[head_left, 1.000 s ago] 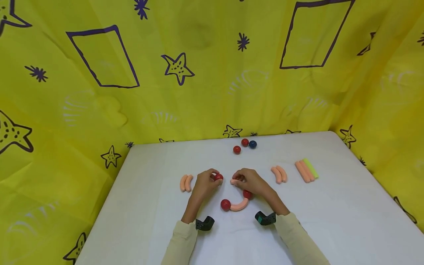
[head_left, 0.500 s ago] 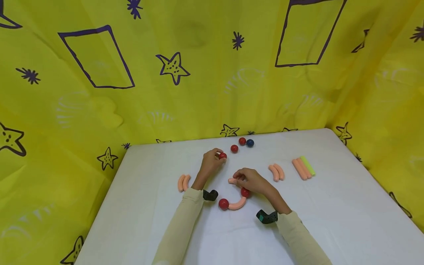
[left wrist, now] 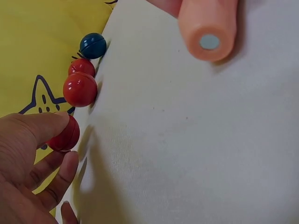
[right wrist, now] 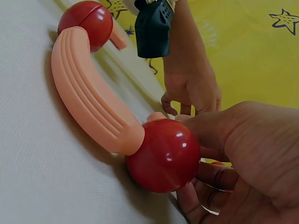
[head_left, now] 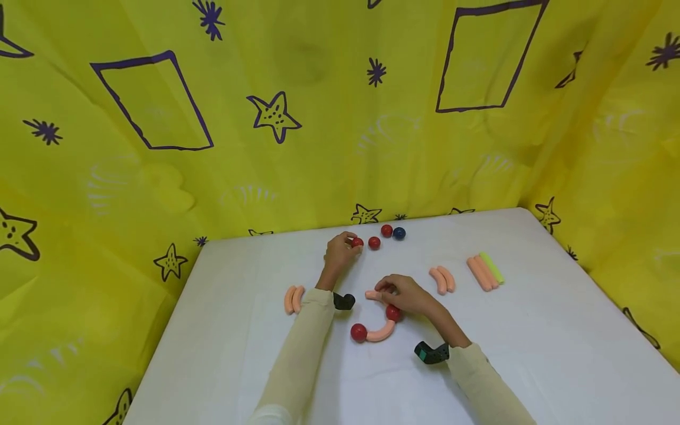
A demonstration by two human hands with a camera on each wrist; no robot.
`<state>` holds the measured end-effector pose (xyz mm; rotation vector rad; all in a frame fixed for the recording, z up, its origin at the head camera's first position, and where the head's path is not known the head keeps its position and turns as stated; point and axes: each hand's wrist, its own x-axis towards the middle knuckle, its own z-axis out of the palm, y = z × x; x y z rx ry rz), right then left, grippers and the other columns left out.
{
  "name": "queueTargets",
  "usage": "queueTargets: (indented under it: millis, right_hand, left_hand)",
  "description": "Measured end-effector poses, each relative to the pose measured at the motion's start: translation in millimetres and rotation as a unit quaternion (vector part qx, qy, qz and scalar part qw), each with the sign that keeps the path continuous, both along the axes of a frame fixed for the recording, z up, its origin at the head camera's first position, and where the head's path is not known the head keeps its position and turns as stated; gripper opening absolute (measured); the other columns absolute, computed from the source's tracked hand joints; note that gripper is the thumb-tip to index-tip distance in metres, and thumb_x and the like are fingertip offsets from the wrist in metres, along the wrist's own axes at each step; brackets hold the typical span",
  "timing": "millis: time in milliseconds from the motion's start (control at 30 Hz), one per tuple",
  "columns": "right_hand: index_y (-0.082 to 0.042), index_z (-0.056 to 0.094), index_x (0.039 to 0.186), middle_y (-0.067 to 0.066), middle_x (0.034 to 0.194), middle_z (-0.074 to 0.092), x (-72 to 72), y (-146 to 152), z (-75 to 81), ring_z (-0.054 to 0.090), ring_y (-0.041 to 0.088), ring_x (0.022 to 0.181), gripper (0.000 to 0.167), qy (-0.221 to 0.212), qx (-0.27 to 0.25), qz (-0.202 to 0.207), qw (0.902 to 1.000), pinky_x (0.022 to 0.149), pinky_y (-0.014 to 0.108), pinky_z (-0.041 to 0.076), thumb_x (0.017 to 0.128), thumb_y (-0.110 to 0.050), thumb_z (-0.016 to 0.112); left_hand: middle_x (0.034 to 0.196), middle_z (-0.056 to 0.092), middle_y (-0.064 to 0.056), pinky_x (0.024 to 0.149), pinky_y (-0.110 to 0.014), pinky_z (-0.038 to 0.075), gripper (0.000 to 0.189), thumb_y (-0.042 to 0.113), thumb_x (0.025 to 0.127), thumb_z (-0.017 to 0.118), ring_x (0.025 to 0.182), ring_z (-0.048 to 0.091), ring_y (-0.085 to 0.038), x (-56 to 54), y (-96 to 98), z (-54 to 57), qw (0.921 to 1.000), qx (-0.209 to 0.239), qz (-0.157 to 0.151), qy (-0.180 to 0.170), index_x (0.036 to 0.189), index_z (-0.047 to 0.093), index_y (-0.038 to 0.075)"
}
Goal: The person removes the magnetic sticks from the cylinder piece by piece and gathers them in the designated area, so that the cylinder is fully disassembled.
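My left hand (head_left: 340, 252) is at the back of the table, pinching a red ball (left wrist: 67, 135) between thumb and fingers. Just beyond that ball lie two more red balls (left wrist: 80, 89) and a dark blue ball (left wrist: 93, 45). With my right hand (head_left: 406, 294) I pinch a peach curved stick (head_left: 373, 294), whose free end shows a pale round disc in the left wrist view. Its other end is hidden by my fingers, beside a red ball (right wrist: 163, 156). From this ball a grooved peach curved stick (right wrist: 93, 93) runs to another red ball (right wrist: 86, 23).
Two curved peach sticks (head_left: 289, 300) lie on the left, and two more (head_left: 442, 280) lie right of my right hand. Further right are straight peach sticks (head_left: 482, 273) beside a lime green stick (head_left: 491, 268). A yellow patterned cloth (head_left: 319, 159) borders the white table (head_left: 239, 354).
My left hand has carried the red ball away from the curved sticks to the back, near the other balls. The right hand has stayed in place, still pinching the curved stick.
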<state>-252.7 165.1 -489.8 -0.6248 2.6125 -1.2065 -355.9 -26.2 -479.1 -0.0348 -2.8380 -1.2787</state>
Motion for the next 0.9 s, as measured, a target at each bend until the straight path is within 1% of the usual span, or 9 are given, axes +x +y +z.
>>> queueTargets:
  millis: [100,200,333,500,700,900]
  right_hand:
    - [-0.006,0.068,0.109,0.004,0.101,0.067,1.4,-1,-2.8,0.057,0.014,0.089,0.019,-0.003,-0.002,0.000,1.0000,0.081,0.028,0.051,0.094,-0.017,0.064]
    - [-0.007,0.068,0.109,0.003,0.101,0.067,3.1,-2,-4.4,0.057,0.013,0.088,0.019,-0.009,-0.005,-0.001,0.9999,0.080,0.027,0.050,0.094,-0.017,0.064]
    - [-0.006,0.068,0.108,0.004,0.100,0.067,4.8,-2,-4.7,0.058,0.014,0.089,0.018,-0.008,-0.010,0.002,0.9999,0.079,0.027,0.050,0.094,-0.016,0.064]
    - [-0.007,0.069,0.107,0.003,0.099,0.067,3.4,-1,-3.9,0.058,0.013,0.088,0.017,0.005,-0.008,0.002,1.0000,0.079,0.026,0.050,0.094,-0.016,0.063]
    - [-0.006,0.068,0.108,0.005,0.101,0.067,0.5,1,-3.2,0.059,0.014,0.089,0.018,0.006,-0.004,0.003,1.0000,0.081,0.029,0.051,0.094,-0.016,0.063]
    - [-0.007,0.068,0.108,0.004,0.101,0.067,0.7,3,-3.1,0.059,0.013,0.089,0.018,0.004,-0.003,-0.001,1.0000,0.081,0.028,0.050,0.094,-0.017,0.063]
  left_hand:
    - [0.108,0.070,-0.008,0.085,-0.053,0.040,0.030,0.023,0.085,0.075,0.099,0.062,-0.025,0.3,2.1,-2.9,1.0000,-0.001,0.001,0.000,0.113,0.067,0.014]
    - [0.108,0.070,-0.007,0.088,-0.057,0.037,0.030,0.023,0.085,0.076,0.102,0.062,-0.026,1.8,3.8,-6.5,0.9999,-0.013,0.003,0.003,0.113,0.067,0.014]
    - [0.108,0.071,-0.007,0.088,-0.057,0.035,0.030,0.023,0.085,0.076,0.101,0.063,-0.025,4.2,5.4,-9.8,0.9998,-0.019,0.001,0.008,0.113,0.067,0.013]
    - [0.107,0.072,-0.006,0.088,-0.057,0.034,0.033,0.024,0.085,0.076,0.099,0.063,-0.024,2.8,5.5,-10.9,0.9996,-0.018,-0.004,0.021,0.114,0.067,0.014]
    - [0.108,0.072,-0.007,0.091,-0.059,0.032,0.037,0.024,0.085,0.076,0.101,0.063,-0.024,0.5,5.7,-7.9,0.9999,-0.010,-0.006,0.006,0.118,0.065,0.013]
    - [0.109,0.071,-0.008,0.091,-0.057,0.032,0.040,0.025,0.085,0.077,0.102,0.063,-0.024,-0.4,7.5,-7.2,1.0000,-0.008,-0.005,-0.003,0.120,0.063,0.012]
